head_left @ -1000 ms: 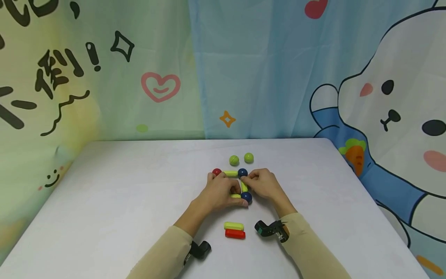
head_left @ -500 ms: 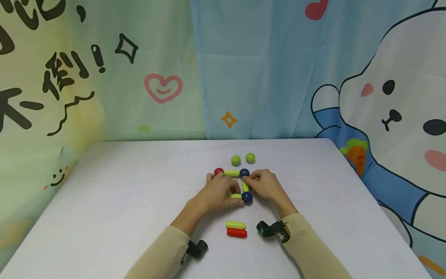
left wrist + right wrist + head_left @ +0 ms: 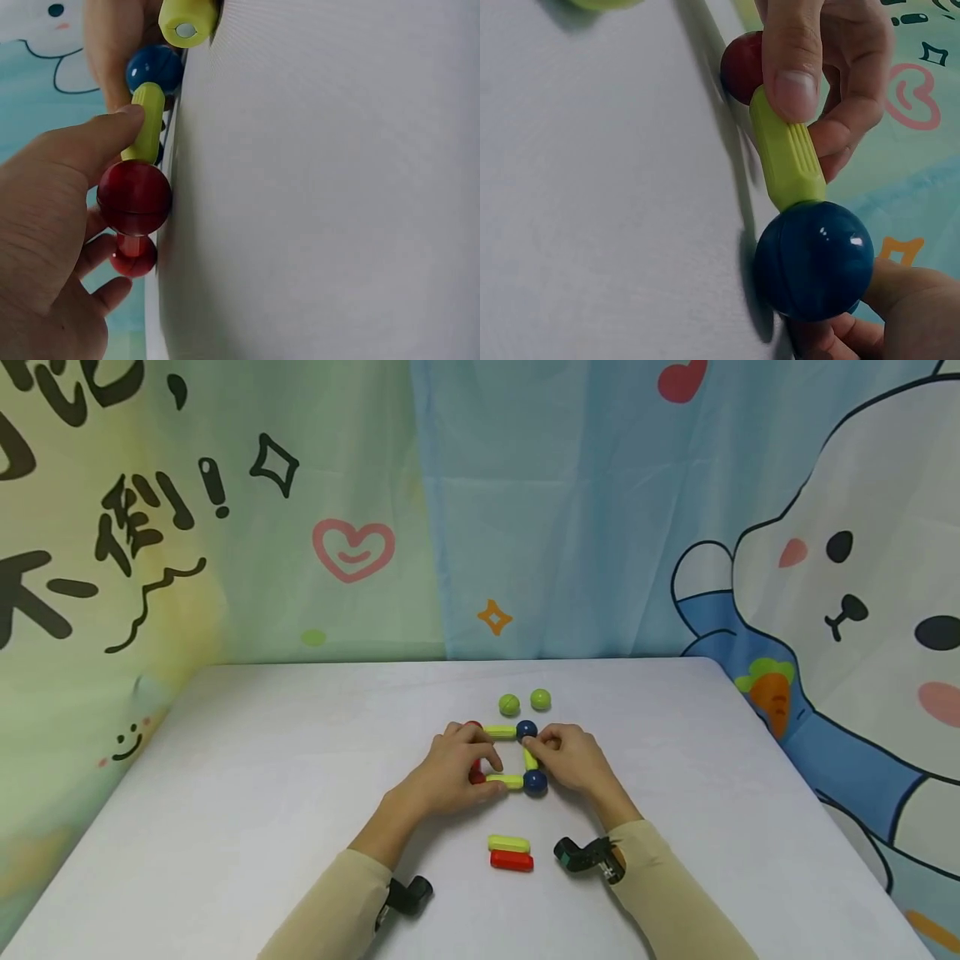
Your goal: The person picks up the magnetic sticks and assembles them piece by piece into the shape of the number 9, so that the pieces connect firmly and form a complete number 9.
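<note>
A square of magnetic rods and balls lies on the white table. Blue balls (image 3: 536,782) form its right corners, red balls (image 3: 134,197) its left ones. Yellow-green rods make the far side, the right side and the near side, where one rod (image 3: 504,782) shows. A red rod (image 3: 132,246) joins the red balls, mostly covered in the head view. My left hand (image 3: 455,766) reaches over the left side, its thumb on the near yellow-green rod and its fingers bent around the red end. My right hand (image 3: 567,758) pinches the right-side yellow-green rod (image 3: 531,759) close to the far blue ball (image 3: 527,730).
Two green balls (image 3: 509,704) lie beyond the square. Nearer the front, a loose yellow-green rod (image 3: 508,843) with a metal disc in its end lies beside a loose red rod (image 3: 512,861). A printed curtain (image 3: 570,527) hangs behind the table.
My left hand has slid left along the near side; its thumb has moved from the near blue ball onto the yellow-green rod. My right hand stays in place.
</note>
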Available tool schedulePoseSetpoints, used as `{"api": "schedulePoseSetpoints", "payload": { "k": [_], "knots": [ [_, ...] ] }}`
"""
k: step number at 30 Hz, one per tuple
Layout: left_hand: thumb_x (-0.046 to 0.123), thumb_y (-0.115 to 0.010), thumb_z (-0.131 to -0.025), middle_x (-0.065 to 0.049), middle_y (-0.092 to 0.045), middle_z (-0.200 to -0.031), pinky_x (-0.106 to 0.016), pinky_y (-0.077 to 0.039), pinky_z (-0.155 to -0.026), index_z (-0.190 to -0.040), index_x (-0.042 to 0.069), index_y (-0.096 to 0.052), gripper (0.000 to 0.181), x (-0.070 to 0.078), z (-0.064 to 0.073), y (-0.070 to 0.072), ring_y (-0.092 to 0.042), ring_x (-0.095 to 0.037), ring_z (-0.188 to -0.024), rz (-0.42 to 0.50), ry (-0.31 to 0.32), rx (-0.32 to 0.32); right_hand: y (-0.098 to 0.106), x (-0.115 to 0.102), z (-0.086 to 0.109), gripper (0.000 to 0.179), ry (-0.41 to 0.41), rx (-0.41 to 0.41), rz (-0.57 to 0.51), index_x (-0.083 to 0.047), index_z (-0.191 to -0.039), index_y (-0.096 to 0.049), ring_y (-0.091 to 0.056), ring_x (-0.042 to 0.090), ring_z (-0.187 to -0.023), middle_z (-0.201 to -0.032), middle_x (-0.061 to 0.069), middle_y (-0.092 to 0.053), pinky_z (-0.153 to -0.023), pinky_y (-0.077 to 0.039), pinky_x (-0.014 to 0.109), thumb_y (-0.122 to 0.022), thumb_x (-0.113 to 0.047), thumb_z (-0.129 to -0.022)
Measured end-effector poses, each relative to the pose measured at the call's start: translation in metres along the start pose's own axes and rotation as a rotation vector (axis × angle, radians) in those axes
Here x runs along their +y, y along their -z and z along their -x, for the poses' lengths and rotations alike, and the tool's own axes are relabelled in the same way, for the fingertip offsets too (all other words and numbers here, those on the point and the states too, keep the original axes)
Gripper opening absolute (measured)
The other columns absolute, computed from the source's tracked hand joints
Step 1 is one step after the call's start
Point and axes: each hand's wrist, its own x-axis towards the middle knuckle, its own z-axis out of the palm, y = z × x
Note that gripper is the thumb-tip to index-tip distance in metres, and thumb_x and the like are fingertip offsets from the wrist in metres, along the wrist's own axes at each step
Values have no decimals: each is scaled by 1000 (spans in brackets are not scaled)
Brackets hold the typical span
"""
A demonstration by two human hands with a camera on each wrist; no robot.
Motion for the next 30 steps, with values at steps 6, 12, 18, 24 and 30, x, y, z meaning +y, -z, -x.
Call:
{"api": "schedulePoseSetpoints", "payload": {
  "k": [6, 12, 18, 24, 30],
  "knots": [
    [46, -76, -89, -4, -48, -147, -44, -34, -95, -105, 28, -74, 25, 2, 2, 1, -37, -27, -133, -6, 34, 8, 5, 5, 4, 32, 7, -12, -2, -7, -102, -73, -56, 17, -74, -80, 2, -64, -70, -43, 31, -65, -38, -100],
    [47, -77, -87, -7, -39, -158, -44, -35, -94, -108, 29, -74, 28, -3, 7, 6, -33, -30, -141, -2, 84, -4, 10, 10, 9, 30, 58, -72, -31, -8, -115, -70, -60, 16, -85, -99, 3, -70, -75, -49, 32, -65, -34, -100],
    [53, -75, -87, -5, -34, -160, -47, -34, -99, -111, 32, -72, 32, -6, 9, 7, -32, -29, -142, 28, 91, -46, 13, 15, 14, 28, 92, -81, -72, -8, -116, -69, -59, 16, -87, -100, 3, -70, -79, -48, 31, -69, -29, -98],
    [55, -68, -92, -2, -31, -161, -47, -35, -100, -118, 31, -71, 35, -11, 11, 10, -40, -26, -138, 67, 109, -74, 10, 15, 14, 28, 113, -71, -95, -7, -116, -69, -58, 15, -82, -97, 3, -70, -75, -48, 30, -69, -28, -98],
    [54, -62, -97, 0, -33, -161, -51, -36, -100, -124, 30, -70, 37, -17, 13, 14, -43, -23, -140, 78, 93, -77, 9, 15, 16, 26, 130, -57, -93, -7, -115, -69, -59, 15, -81, -96, 3, -70, -76, -48, 32, -68, -27, -98]
  ]
}}
